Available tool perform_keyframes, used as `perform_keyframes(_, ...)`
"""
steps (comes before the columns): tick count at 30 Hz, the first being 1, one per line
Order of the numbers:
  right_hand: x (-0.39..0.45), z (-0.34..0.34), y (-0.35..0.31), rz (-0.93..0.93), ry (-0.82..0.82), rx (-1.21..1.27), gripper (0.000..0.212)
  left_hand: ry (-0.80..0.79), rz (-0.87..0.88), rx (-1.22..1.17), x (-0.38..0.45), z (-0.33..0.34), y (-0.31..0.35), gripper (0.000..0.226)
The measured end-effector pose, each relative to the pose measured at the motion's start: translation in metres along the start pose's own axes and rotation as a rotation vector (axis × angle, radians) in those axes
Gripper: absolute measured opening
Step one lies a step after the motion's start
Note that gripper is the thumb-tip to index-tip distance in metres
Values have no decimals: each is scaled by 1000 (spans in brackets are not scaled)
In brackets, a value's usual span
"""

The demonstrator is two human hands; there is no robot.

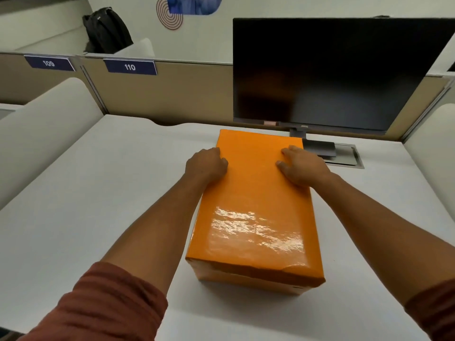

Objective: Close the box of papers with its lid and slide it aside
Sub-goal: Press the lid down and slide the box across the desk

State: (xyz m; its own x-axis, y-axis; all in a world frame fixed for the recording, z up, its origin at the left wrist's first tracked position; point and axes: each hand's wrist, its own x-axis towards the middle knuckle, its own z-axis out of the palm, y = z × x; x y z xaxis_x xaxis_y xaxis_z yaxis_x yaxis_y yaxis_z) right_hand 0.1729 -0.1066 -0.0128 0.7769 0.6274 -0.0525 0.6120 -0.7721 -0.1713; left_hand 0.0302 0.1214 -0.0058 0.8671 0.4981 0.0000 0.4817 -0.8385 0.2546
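An orange box stands on the white desk, its glossy orange lid fitted over the top so the papers inside are hidden. The box body shows just below the lid's near rim. My left hand grips the lid's left edge near the far end, fingers curled over the side. My right hand holds the lid's right edge opposite it, thumb resting on top.
A black monitor stands right behind the box, with its base and a grey cable hatch at the far right. Beige partitions with labels 109 and 110 line the back. White dividers flank the desk. A black backpack sits beyond.
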Motion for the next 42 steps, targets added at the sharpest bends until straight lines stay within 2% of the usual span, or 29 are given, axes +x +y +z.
perform_keyframes(4,-6,6,2,20,-6,15,64,-34,-14,-79,-11,13,5,52)
perform_keyframes(7,-5,1,0,-2,-23,142,64,-79,-30,-147,-11,10,5,56)
perform_keyframes(10,-28,5,-10,37,-16,542,65,-187,-138,-272,-30,12,-11,63)
perform_keyframes(13,-54,18,-2,230,79,864,66,-168,-292,-493,-45,20,-20,75)
perform_keyframes(15,-70,19,13,376,-63,1021,69,-207,-310,-613,-47,19,-21,80)
perform_keyframes(18,-88,24,29,457,-364,1175,66,-419,-346,-783,-48,10,-29,79)
perform_keyframes(21,-91,28,29,422,-398,1163,64,-514,-381,-833,-58,1,-43,76)
perform_keyframes(31,-60,19,-39,230,-294,1152,77,-286,-357,-853,-70,-21,-105,64)
perform_keyframes(42,-4,35,-200,133,-276,1174,68,-126,-335,-752,-42,-75,-248,62)
